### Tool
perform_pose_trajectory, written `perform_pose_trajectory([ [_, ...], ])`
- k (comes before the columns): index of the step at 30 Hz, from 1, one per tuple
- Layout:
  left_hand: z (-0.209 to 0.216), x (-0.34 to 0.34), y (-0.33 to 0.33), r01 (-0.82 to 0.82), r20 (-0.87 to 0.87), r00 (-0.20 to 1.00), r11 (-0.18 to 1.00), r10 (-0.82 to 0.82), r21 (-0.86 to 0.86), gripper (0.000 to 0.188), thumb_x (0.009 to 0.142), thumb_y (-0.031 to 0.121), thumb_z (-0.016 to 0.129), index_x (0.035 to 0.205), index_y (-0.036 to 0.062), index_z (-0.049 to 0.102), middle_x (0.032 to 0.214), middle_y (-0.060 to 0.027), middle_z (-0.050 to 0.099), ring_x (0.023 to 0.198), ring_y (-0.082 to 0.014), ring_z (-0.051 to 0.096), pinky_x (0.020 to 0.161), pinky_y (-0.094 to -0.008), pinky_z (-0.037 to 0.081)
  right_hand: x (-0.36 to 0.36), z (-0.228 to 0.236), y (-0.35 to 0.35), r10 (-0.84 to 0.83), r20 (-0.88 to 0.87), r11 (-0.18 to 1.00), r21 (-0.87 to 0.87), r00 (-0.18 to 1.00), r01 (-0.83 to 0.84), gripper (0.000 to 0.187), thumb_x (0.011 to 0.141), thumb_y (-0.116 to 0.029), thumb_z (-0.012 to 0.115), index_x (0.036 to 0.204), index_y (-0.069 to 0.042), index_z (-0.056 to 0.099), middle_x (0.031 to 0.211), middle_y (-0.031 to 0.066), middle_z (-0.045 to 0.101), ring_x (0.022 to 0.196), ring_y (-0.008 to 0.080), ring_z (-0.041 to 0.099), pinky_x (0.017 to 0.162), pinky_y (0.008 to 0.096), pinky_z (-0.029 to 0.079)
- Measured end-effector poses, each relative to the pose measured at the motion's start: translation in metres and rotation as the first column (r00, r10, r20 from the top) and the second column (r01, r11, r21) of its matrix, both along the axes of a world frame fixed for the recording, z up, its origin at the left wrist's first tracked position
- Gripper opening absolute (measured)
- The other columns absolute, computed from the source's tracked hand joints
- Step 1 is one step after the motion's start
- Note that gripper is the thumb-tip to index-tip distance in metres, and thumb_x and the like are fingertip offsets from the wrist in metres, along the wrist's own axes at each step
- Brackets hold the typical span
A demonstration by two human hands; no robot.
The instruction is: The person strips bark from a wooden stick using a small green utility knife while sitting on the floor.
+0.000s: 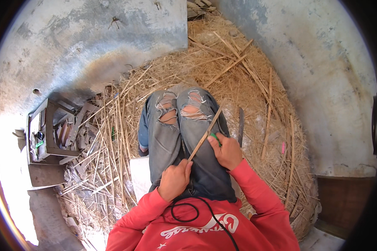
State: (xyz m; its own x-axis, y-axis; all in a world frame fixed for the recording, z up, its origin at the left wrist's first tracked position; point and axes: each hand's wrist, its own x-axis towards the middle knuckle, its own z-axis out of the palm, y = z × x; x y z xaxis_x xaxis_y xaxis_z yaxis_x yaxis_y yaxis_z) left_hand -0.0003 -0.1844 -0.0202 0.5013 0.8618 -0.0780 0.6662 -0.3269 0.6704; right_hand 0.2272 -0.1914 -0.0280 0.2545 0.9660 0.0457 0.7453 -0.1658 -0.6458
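Over my thighs a thin, pale strip of wood or bamboo runs slantwise, its far end pointing up and to the right. My left hand is closed around the strip's near end, above my lap. Against the strip's middle, my right hand is closed on a small green-handled tool. Fingers cover most of that tool, and its blade is hard to make out; it looks like a small knife. A dark, flat, blade-like piece lies just right of my knee.
Straw-like shavings cover the floor, with long strips to the left and crossed strips farther off. An overturned-looking wooden frame stands at left. Worn walls close in. A black cord hangs over my red top.
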Motion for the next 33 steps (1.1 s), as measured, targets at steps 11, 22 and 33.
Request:
perform_pose_trajectory([
  [11, 0.015, -0.110, -0.059, 0.034, 0.063, 0.998, 0.962, -0.018, -0.271, 0.028, 0.104, 0.021, 0.054, 0.083, 0.0025, 0.057, 0.060, -0.0252, 0.056, 0.060, -0.0508, 0.058, 0.052, -0.0536, 0.044, 0.064, -0.008, 0.035, -0.327, -0.051, 0.901, 0.284, 0.944, 0.328, 0.057, 0.105, -0.050, 0.049, 0.083, 0.002, 0.061, 0.067, 0.0250, 0.059, 0.062, 0.0387, 0.060, 0.059, 0.0464, 0.044],
  [22, -0.005, -0.054, -0.007, 0.248, 0.419, 0.904, 0.689, 0.089, -0.681, 0.048, 0.113, 0.035, 0.035, 0.078, 0.0051, 0.049, 0.063, 0.0016, 0.045, 0.059, -0.0095, 0.041, 0.058, -0.0280, 0.039, 0.044, 0.038, 0.005, -0.074, -0.378, 0.991, 0.077, 0.923, 0.111, 0.047, 0.108, -0.040, 0.047, 0.088, 0.000, 0.060, 0.069, 0.0110, 0.054, 0.064, 0.0214, 0.052, 0.061, 0.0381, 0.040],
  [33, -0.024, -0.028, 0.004, 0.307, 0.458, 0.886, 0.642, 0.077, -0.702, 0.048, 0.113, 0.038, 0.034, 0.077, 0.0078, 0.045, 0.063, 0.0031, 0.041, 0.057, -0.0078, 0.037, 0.054, -0.0259, 0.035, 0.037, 0.002, 0.012, -0.185, -0.145, 0.978, 0.067, 0.972, 0.196, 0.048, 0.107, -0.042, 0.047, 0.098, -0.001, 0.072, 0.063, 0.0230, 0.057, 0.060, 0.0412, 0.059, 0.057, 0.0452, 0.042],
])
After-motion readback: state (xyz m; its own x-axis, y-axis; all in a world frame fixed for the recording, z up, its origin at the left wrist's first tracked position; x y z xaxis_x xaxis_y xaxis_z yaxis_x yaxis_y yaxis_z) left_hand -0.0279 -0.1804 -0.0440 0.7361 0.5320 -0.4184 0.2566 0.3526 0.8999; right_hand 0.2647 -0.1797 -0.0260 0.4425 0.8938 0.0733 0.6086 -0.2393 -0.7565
